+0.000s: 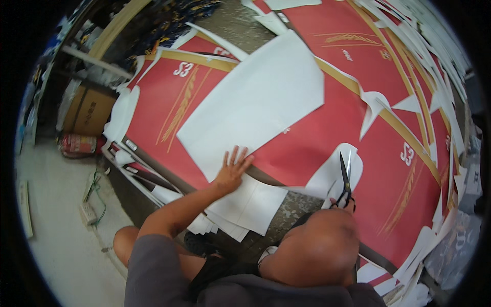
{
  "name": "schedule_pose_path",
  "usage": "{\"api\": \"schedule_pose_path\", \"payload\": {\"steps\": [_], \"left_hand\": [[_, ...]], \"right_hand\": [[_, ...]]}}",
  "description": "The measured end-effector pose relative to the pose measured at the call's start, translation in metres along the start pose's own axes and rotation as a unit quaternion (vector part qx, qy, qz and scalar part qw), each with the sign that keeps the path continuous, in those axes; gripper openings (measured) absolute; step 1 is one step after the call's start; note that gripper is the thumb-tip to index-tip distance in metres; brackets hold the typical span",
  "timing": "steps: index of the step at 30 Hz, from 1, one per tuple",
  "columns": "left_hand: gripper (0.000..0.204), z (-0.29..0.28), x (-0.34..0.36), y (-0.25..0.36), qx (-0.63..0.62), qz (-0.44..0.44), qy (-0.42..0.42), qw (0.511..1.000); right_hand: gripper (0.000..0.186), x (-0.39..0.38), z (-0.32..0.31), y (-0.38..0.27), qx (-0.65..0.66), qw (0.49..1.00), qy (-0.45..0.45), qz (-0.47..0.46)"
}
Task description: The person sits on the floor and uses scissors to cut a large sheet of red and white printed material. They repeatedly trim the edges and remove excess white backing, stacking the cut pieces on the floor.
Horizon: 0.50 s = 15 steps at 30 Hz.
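My left hand (232,171) lies flat with its fingers spread, at the near edge of a large white cut piece (261,97). This piece rests plain side up on red printed sheets (302,148) with gold bands and wheat-ear patterns. Smaller white pieces (250,202) lie overlapping just below that hand. On the right, my right hand (350,205) grips black-handled scissors (346,176), partly hidden behind my raised knee. The scissor blades point away from me and stand apart, over a rounded white flap (332,171) of sheet.
White offcuts (424,48) are heaped along the right side. At the left are a cardboard box (89,110), a red fire extinguisher (77,144) and a power strip (88,214) with a cable on the pale floor. A clear plastic bag (455,250) lies at the lower right.
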<state>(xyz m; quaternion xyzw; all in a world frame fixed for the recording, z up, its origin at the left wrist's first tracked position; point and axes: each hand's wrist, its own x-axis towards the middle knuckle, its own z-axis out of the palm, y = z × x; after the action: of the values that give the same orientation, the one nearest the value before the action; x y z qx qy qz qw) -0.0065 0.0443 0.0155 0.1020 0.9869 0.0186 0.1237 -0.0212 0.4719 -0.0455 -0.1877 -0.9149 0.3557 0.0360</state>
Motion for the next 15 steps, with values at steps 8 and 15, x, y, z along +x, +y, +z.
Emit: {"api": "schedule_pose_path", "payload": {"steps": [8,15], "left_hand": [[0.077,0.04,-0.009,-0.043,-0.013,-0.082,0.093,0.992],[0.058,0.005,0.013,-0.073,0.031,-0.055,0.087,0.994]], "right_hand": [[0.051,-0.108,-0.051,0.065,-0.04,0.997,0.018,0.068],[0.045,-0.048,-0.066,0.078,-0.05,0.995,0.077,0.041]]}}
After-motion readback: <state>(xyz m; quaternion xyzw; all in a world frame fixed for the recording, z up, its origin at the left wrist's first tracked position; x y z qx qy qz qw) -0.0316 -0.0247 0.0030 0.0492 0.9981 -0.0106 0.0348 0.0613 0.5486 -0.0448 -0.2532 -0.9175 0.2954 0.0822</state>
